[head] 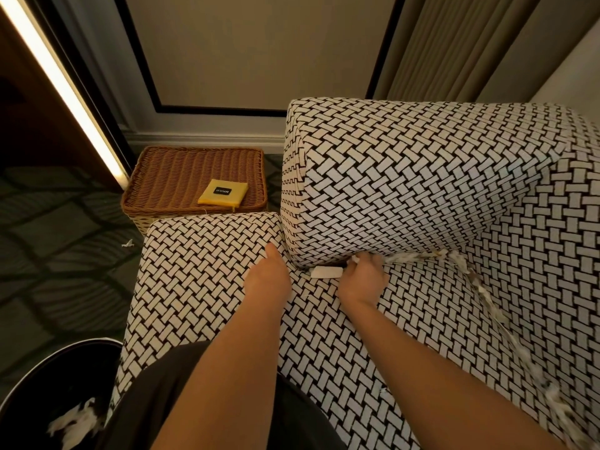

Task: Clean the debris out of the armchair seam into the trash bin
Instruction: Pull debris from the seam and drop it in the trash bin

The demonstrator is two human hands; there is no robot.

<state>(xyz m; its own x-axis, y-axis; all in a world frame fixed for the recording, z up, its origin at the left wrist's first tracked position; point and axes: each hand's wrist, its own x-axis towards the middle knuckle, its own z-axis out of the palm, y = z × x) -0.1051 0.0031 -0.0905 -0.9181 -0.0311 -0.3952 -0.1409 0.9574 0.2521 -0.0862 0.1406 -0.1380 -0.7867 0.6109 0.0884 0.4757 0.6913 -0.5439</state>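
Observation:
The armchair (422, 196) has a black-and-white woven cover. White shredded debris (409, 257) lies in the seam under the arm cushion and runs on down the right seam (487, 297). My right hand (363, 280) is at the seam, its fingers curled round a white oblong piece (326, 272) that sticks out to the left. My left hand (268, 277) rests on the seat at the seam's front end, thumb stretched out, fingers hidden in the gap. The black trash bin (39, 384) stands at the bottom left with white scraps (74, 423) inside.
A wicker basket (194, 177) with a yellow packet (223, 191) on its lid stands on the floor behind the chair's corner. One white scrap (128, 244) lies on the dark patterned carpet. A wall and curtain are behind the chair.

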